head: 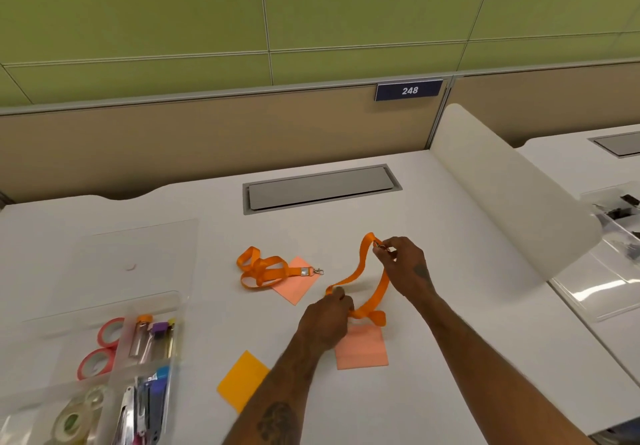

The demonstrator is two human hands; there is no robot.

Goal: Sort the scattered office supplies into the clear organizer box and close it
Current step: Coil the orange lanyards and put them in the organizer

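Orange webbing is the item under handling.

Head view. I see one orange lanyard [360, 278] raised off the worktop [467, 358] near its middle and stretched between both hands. The right hand [405, 264] pinches the metal clip end between thumb and fingertips, with the remaining fingers curled. The left hand [329, 320] pinches the strap lower down, at a fold. A loose loop hangs from that fold and reaches a pink sticky note [363, 351] lying just beside the left hand. I judge this to be a folding step that shortens the strap before stowage.

Task status, as I read it:

- Stowed: the clear organizer box [181, 309] sits at the near left corner of the worktop, with its lid [138, 257] laid open behind it. Its compartments hold pink tape rolls [104, 344], clear tape rolls [79, 413] and pens [156, 389], plus other small tools that I cannot identify singly.
- Outstanding: a second lanyard [266, 269] lies bunched toward the middle of the worktop, partly on a second pink note [298, 288]. An orange sticky note [242, 378] lies near the front edge, beside the left forearm. The held lanyard and the first pink note are also not yet in the box.
- Outstanding: lid closure.

I estimate the sort as past its midpoint, with five loose items left.
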